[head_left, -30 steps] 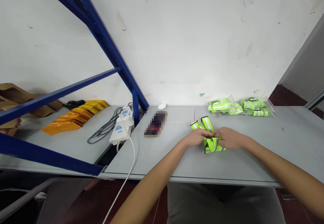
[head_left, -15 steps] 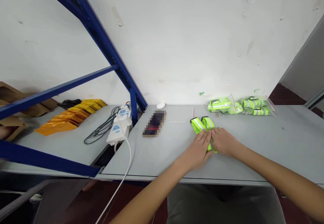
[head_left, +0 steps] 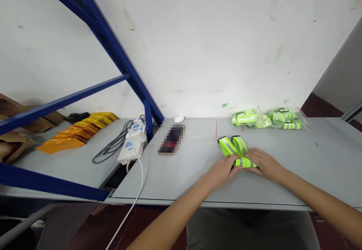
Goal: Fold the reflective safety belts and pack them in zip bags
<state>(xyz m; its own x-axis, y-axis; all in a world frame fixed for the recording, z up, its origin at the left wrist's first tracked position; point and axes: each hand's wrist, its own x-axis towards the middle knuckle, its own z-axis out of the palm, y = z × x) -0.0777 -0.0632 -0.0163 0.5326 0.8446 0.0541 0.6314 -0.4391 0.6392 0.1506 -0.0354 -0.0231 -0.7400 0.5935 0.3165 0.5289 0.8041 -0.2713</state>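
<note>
One bundle of lime-yellow reflective strap [head_left: 244, 163] lies on a grey surface [head_left: 169, 178], caught between the left hand [head_left: 223, 171] and the right hand [head_left: 265, 163]. The left hand pinches the bundle's left end between thumb and fingers; the right hand closes over its right end, fingers on top, thumb low and partly hidden. Just beyond both hands, two strap loops [head_left: 240, 144] with black fittings [head_left: 221, 138] reach away from the person, outside either grip. Trouble seems likeliest there: if a hand let go early, the folds could slacken and the loops splay, or a fitting could snag the band. Uneven pressure from the hands might also skew the folds. Beyond the left hand, a clear bag [head_left: 216, 129] with a red line lies flat, faint against the surface; a careless forward sweep could push it aside. Filled bags [head_left: 288, 120] lie well beyond the right hand.
</note>
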